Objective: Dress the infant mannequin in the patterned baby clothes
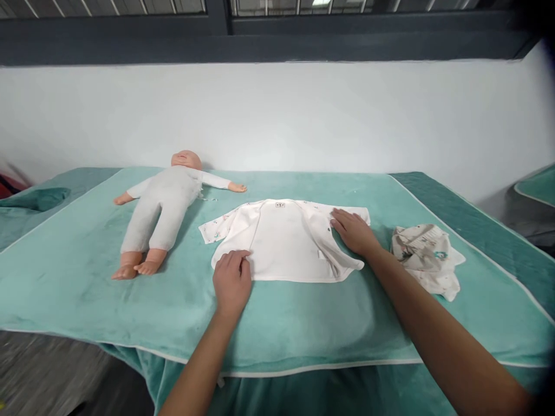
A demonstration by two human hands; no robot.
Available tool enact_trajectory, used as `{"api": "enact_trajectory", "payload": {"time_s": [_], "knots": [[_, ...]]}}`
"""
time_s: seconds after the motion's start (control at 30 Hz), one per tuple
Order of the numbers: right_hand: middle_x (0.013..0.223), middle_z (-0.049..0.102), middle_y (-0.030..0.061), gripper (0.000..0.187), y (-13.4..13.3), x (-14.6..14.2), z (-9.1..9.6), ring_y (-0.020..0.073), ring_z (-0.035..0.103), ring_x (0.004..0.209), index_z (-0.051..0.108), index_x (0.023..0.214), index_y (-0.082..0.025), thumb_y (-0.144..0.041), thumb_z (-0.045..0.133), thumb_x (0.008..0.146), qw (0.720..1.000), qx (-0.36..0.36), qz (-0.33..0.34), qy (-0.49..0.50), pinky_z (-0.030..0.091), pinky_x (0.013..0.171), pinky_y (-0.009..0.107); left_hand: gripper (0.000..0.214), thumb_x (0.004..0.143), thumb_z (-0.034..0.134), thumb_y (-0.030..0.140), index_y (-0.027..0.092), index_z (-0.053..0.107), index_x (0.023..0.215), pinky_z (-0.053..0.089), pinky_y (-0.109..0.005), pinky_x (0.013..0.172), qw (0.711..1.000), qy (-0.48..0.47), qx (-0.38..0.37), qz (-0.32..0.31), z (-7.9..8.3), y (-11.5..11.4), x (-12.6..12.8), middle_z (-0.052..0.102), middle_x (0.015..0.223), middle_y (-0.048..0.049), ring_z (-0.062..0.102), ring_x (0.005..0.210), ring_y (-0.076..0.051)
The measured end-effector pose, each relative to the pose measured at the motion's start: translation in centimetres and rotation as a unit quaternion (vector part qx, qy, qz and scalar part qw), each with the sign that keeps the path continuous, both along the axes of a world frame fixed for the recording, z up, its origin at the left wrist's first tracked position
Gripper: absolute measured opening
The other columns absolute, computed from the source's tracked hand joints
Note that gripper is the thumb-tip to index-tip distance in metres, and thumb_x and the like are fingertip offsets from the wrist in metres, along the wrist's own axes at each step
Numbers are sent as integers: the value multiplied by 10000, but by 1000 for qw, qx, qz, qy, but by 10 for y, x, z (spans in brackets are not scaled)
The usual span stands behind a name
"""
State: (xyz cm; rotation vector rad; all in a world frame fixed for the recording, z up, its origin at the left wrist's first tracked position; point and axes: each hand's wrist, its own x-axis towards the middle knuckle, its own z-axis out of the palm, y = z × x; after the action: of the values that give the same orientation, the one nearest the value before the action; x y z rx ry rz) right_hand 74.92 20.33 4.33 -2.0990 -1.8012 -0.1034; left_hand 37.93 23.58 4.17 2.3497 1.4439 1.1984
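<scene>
left hand (232, 281) flat, palm down, fingers loose, pressing lower left hem of white baby shirt (281, 240); nothing grasped. right hand (353, 230) flat, released, resting on shirt's right front panel at 3 o'clock. shirt spread open, centre of teal towel (87, 289) covering worktop. baby doll (162, 211) on back at 10 o'clock, apart from shirt. crumpled patterned garment (427, 257) at 3 o'clock, near right forearm.
</scene>
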Motion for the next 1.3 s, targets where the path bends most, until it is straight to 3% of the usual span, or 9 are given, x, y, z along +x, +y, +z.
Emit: {"api": "enact_trajectory", "payload": {"time_s": [0.27,0.43,0.57,0.63,0.73,0.83,1.03,1.17,1.3], "knots": [[1584,332,180,588,10,13,-6,297,287,1477,441,1443,-87,-415,221,1008,985,-64,-163,14,216,1187,530,245,907,441,113,206,664,949,427,-325,781,1000,-7,-14,-2,1,0,-1,665,844,-19,575,831,-196],[1554,388,177,518,1,8,-2,327,299,1463,515,1367,-132,-403,283,991,986,-39,-162,30,159,1169,621,246,900,450,107,209,668,949,426,-327,770,1000,-5,-22,3,1,0,-1,676,850,-17,579,834,-200],[1364,583,147,444,-15,-12,8,284,536,1246,591,1241,-174,-448,414,939,986,75,-112,99,382,1085,446,245,902,445,98,207,660,947,425,-334,773,1000,-8,-3,-5,-1,2,-1,683,862,-15,576,823,-198],[1231,652,107,400,-20,-25,14,238,630,1030,608,1168,-215,-487,467,912,976,73,-104,175,479,938,366,244,905,438,92,201,653,946,419,-345,774,1000,2,25,-4,-1,2,-1,682,856,-23,575,820,-204],[1112,691,62,324,-14,-39,25,203,643,888,613,1084,-248,-483,530,877,961,38,-124,242,490,831,326,221,906,459,105,192,647,985,400,-376,786,994,51,91,-15,4,-6,4,685,903,-53,579,865,-229],[1049,703,70,297,5,-45,36,213,637,901,618,1063,-222,-434,546,869,966,23,-123,228,473,825,327,202,930,490,172,197,625,1079,403,-393,816,986,88,113,-90,12,-24,24,676,1018,-75,580,947,-240],[1082,693,90,262,46,-47,40,243,608,972,647,987,-207,-418,582,844,981,-2,-64,184,433,856,343,420,870,636,476,211,537,1180,453,-417,850,960,124,-1,-252,20,-67,110,628,1100,-79,567,1017,-247],[1034,705,67,272,57,-40,28,241,609,940,636,985,-227,-443,615,822,980,-20,-63,189,420,809,325,283,837,671,387,191,549,1001,449,-449,793,960,157,-9,-230,18,-76,152,618,1008,-89,560,968,-268],[909,693,39,222,65,-25,21,211,591,842,636,901,-229,-435,592,834,975,-27,-63,212,398,748,305,77,908,540,277,200,542,903,423,-429,719,961,169,20,-219,14,-76,163,602,931,-72,557,889,-248]]}}
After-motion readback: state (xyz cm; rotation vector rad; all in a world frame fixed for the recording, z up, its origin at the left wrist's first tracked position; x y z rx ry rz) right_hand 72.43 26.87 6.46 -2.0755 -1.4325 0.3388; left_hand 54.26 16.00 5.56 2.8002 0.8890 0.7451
